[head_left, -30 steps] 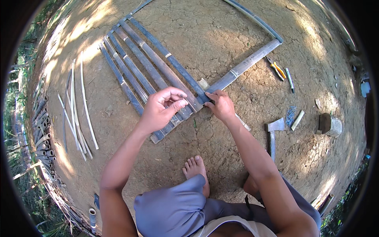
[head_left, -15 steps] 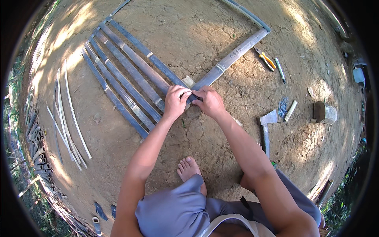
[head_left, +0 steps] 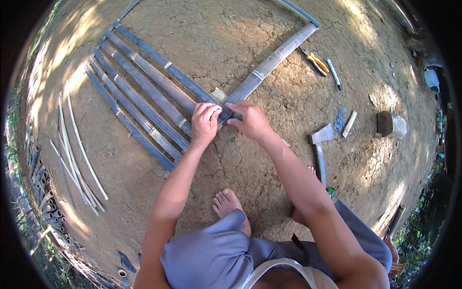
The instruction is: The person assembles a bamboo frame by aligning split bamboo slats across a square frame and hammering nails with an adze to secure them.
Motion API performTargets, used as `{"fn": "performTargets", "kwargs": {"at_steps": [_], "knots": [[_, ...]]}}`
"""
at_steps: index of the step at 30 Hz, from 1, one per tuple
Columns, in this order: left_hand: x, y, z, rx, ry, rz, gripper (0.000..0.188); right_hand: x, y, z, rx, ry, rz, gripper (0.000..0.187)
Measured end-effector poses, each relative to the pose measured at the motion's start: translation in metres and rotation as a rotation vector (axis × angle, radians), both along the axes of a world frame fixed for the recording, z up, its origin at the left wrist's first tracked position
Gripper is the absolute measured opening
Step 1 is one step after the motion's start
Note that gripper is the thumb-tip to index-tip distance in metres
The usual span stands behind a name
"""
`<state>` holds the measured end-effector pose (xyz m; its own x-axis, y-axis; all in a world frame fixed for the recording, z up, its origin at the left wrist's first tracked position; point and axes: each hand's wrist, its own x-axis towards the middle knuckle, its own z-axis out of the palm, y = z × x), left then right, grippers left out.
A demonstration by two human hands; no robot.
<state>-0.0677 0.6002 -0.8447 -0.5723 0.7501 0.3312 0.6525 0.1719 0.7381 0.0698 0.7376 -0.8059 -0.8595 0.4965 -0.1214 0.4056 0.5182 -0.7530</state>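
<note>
Several dark split bamboo strips (head_left: 155, 98) lie side by side on the ground, fanning from the far left toward my hands. A thicker bamboo pole (head_left: 262, 72) runs from the far right and meets the rightmost bamboo strip (head_left: 187, 85) at a corner. My left hand (head_left: 205, 124) is closed on that strip's near end, thumb and forefinger pressed together. At the corner, my right hand (head_left: 251, 121) grips the pole's near end between thumb and fingers. A pale flat piece of bamboo (head_left: 219, 95) shows just beyond the joint. Whether a nail is between my fingers cannot be seen.
On the right lie pliers (head_left: 315, 62), a marker (head_left: 333, 74), a pile of nails (head_left: 340, 120), a hatchet (head_left: 319, 144), a pale bamboo piece (head_left: 350, 124) and a wooden block (head_left: 392, 124). Thin pale strips (head_left: 77, 154) are at left, near stacked bamboo tubes (head_left: 47, 197).
The view has shifted slightly, so the ground objects appear a little further left. My right thumb and forefinger have parted somewhat around the pole end; my left hand keeps its pinch at the corner.
</note>
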Motion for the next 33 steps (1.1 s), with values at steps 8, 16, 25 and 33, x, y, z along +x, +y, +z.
{"fn": "performTargets", "kwargs": {"at_steps": [8, 16, 25, 33], "knots": [[-0.005, -0.009, -0.005, -0.004, 0.01, 0.002, 0.007, 0.146, 0.035, 0.038, 0.251, -0.186, -0.562, 0.04], [0.007, 0.008, -0.004, 0.025, -0.011, -0.005, 0.007, 0.291, 0.061, 0.01, 0.225, -0.628, -0.551, 0.058], [-0.001, -0.01, -0.008, -0.022, -0.048, 0.007, 0.007, 0.262, 0.072, 0.026, 0.22, -0.619, -0.461, 0.044], [-0.002, -0.02, -0.008, 0.034, -0.063, 0.0, 0.009, 0.167, 0.03, 0.087, -0.384, -0.174, -0.525, 0.031]]}}
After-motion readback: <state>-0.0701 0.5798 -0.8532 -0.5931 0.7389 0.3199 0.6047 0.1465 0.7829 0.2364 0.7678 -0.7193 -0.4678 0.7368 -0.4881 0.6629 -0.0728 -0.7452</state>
